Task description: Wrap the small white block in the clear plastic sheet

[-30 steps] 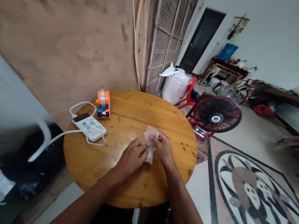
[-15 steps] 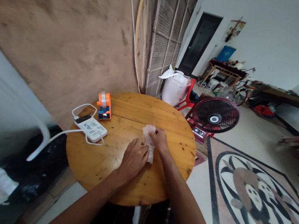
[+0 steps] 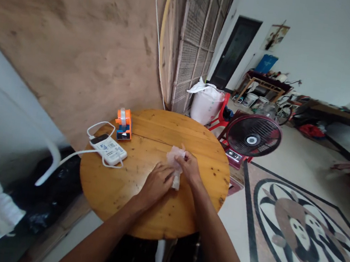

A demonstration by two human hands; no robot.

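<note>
Round wooden tabletop [image 3: 105, 195]; crumpled piece of translucent plastic wrap [image 3: 176, 153] near its middle, slightly right, between the two hands. Right hand [image 3: 191, 167] pinched the wrap's right edge between thumb and fingers. Left hand [image 3: 157, 182] lay low, fingers curled at the wrap's left side; could not tell whether they gripped or only pressed it. A narrow tail of wrap showed on the near side, between the hands. Far left of tabletop: orange-and-blue tape dispenser [image 3: 124, 126] stood just beyond a white power bank [image 3: 114, 154], with a white cable [image 3: 98, 123] looped around it. Beyond the right edge: dark-red electric fan [image 3: 253, 137].
</note>
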